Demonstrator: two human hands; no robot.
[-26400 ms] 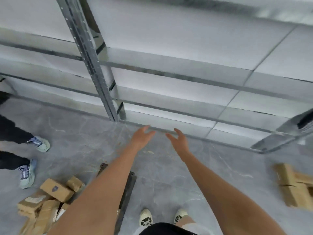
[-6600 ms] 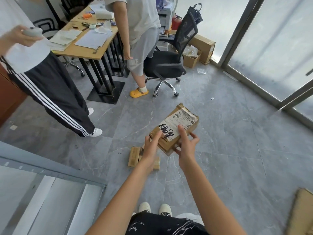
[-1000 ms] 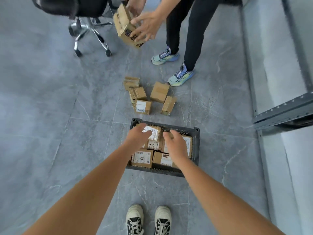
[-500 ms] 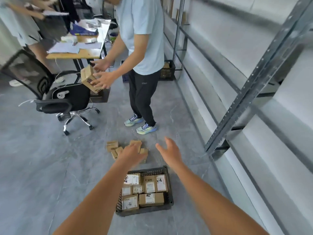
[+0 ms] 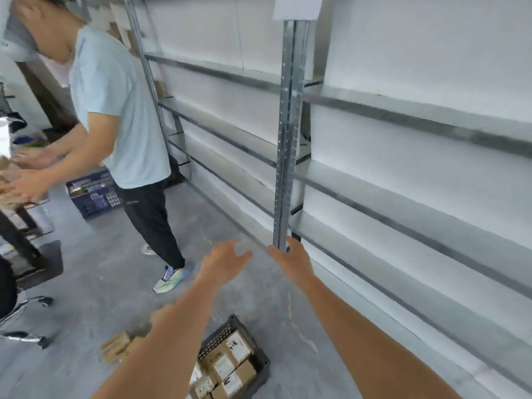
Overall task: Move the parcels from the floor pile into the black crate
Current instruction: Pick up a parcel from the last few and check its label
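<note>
Parcels (image 5: 227, 367) are seen packed label-up inside the black crate (image 5: 263, 367), which sits on the grey floor (image 5: 95, 286) at about 6 o'clock, partly cut off by the lower edge and crossed by the left forearm. A tight, flat layer appears to have been chosen so that more boxes can be fitted. More parcels, the floor pile (image 5: 121, 345), lie just beside the crate at about 7 o'clock; only a blurred brown cluster can be made out, and its count cannot be told because the forearm covers part of it.

Both hands are held out in the air toward 12 o'clock, well above the crate. The left hand (image 5: 223, 262) is released, fingers loosely spread, nothing held. The right hand (image 5: 290, 259) is likewise released and empty, its fingertips overlapping the foot of the metal shelf upright (image 5: 286, 139); whether the upright is actually touched cannot be told. From the raised view and empty hands it is judged that a parcel is not being carried and that the pile remains to be cleared.

A second person (image 5: 121, 110) stands at 10 o'clock, arms reaching toward the left edge, where what is handled is blurred and cut off. A blue crate (image 5: 92, 194) is seen behind the legs. Writing on the labels is too smeared to be read.
</note>
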